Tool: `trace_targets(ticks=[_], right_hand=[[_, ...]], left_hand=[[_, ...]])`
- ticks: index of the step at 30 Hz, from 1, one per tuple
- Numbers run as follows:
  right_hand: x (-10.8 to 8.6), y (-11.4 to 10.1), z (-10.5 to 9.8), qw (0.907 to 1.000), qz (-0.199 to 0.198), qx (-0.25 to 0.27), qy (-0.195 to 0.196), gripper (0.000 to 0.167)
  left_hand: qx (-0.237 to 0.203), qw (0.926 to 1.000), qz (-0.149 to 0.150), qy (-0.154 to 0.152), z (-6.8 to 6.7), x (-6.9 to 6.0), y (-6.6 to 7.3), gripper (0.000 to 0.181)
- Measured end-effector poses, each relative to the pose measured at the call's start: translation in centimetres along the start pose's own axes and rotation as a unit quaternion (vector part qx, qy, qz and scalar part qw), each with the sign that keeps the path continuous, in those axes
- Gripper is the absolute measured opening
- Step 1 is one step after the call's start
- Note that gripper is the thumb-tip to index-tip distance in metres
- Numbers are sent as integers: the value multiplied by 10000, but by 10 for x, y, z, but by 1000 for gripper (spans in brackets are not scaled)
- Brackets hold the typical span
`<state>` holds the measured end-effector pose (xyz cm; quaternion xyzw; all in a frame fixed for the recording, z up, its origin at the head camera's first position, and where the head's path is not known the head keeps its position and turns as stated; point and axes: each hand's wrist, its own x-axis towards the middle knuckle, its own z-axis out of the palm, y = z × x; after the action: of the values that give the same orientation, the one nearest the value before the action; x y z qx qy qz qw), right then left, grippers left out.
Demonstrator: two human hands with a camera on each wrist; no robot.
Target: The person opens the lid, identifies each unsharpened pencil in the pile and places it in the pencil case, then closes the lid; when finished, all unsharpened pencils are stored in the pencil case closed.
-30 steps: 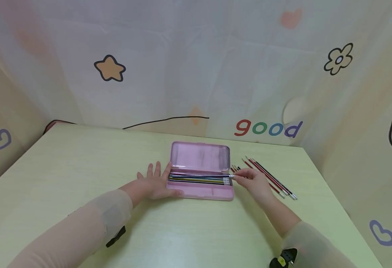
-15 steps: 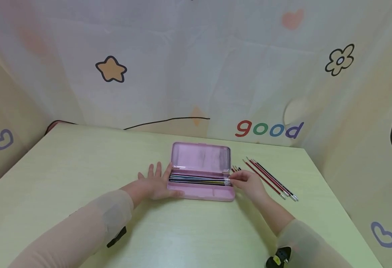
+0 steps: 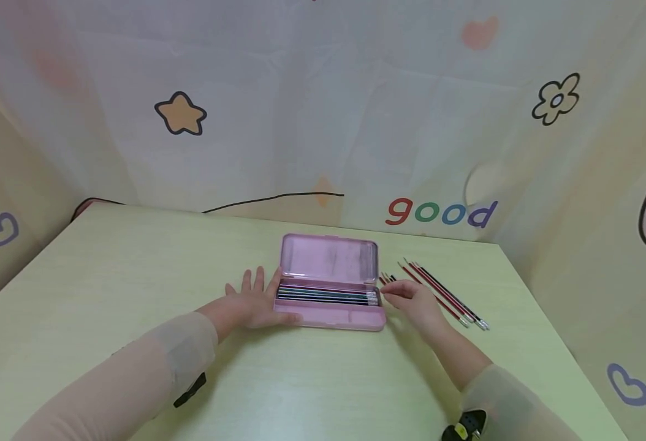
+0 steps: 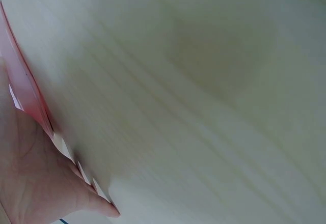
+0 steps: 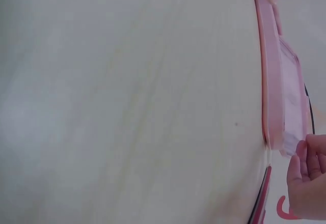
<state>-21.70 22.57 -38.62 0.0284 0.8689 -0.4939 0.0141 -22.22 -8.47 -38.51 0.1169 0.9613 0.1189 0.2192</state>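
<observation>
A pink pencil case [image 3: 327, 317] lies with its lid up on the table, and several dark pencils [image 3: 323, 294] lie side by side in it. My left hand [image 3: 250, 305] rests against the case's left end, fingers spread and straight, the thumb along the front edge. In the left wrist view that hand also touches the pink case [image 4: 23, 81]. At the case's right end is my right hand [image 3: 415, 303], thumb and fingertips close to the pencils' eraser ends. The right wrist view shows these fingers [image 5: 308, 158] loosely bent beside the case, with no pencil visible between them.
Several red and black pencils [image 3: 447, 291] lie on the table right of the case, partly behind my right hand. A printed curtain [image 3: 312, 122] stands along the back of the pale table [image 3: 135, 263].
My right hand moved left to the case with a pencil, which now lies among the others inside. The fingers have since drawn back slightly right. My left hand has stayed in place.
</observation>
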Motion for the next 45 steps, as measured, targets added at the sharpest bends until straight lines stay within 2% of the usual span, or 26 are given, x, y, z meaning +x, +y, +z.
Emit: trace_targets(ticks=[5,9,17,23,27,35,41,45], right_hand=[[-7,4,-17,10000,7,-96,16,22],[-16,12,-35,9998,164,-62,27,29],[-34,27,-60,9981,237,558,-89,39],[-42,36,-69,9981,223,564,-55,38],[-48,44,-74,9990,207,395,-70,36],[-67,60,-85,9991,307,-287,82,35],[-77,69,-88,9986,464,-247,7,35],[-80,72,-87,9975,335,-618,18,32]], left_hand=[[37,10000,-44,-17,2,5,-2,114],[10,9999,58,90,2,2,-1,111],[-30,10000,48,61,0,-1,0,114],[-10,9999,56,130,7,9,-5,119],[0,9999,-29,130,11,16,-9,123],[6,9999,24,165,5,6,-3,118],[-2,9999,56,160,3,2,-1,118],[25,9999,60,111,2,0,-1,115]])
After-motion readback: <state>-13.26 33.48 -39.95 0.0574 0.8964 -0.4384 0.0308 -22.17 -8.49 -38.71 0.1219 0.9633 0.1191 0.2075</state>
